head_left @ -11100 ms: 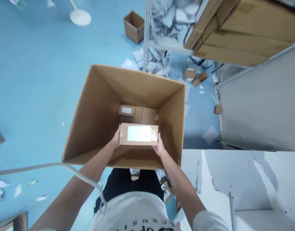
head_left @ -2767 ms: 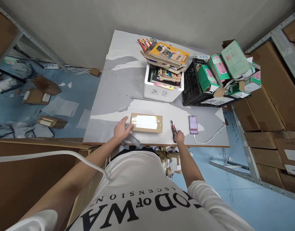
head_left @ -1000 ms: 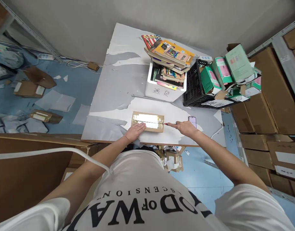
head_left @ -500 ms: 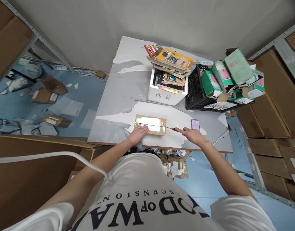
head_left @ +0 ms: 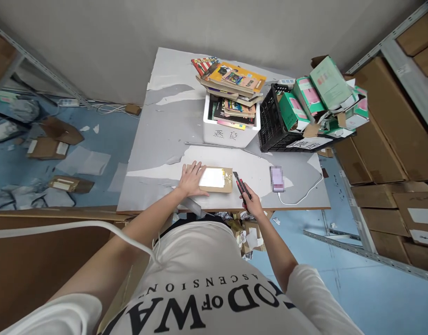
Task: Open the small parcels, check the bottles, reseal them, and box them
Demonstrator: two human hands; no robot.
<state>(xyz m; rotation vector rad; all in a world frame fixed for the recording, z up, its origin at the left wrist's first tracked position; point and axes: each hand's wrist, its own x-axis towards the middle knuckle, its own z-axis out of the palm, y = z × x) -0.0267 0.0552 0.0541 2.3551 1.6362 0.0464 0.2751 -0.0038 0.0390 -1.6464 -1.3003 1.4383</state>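
A flat cardboard box with a white label and shiny tape lies on the grey table near its front edge. My left hand rests with fingers spread over the left end of the box, covering that end. My right hand is wrapped round a red and black utility knife, its blade end pointing up and left, close to the box's right end. Blade and box look slightly apart.
A white bin stacked with books stands behind the box. Right of it is a black crate full of green boxes. A phone with a white cable lies at right. Cardboard boxes fill the right shelves.
The knife has come off the top of the box, and my right hand has drawn back towards me, turning the blade upward. My left hand has spread its fingers over the box's left end.
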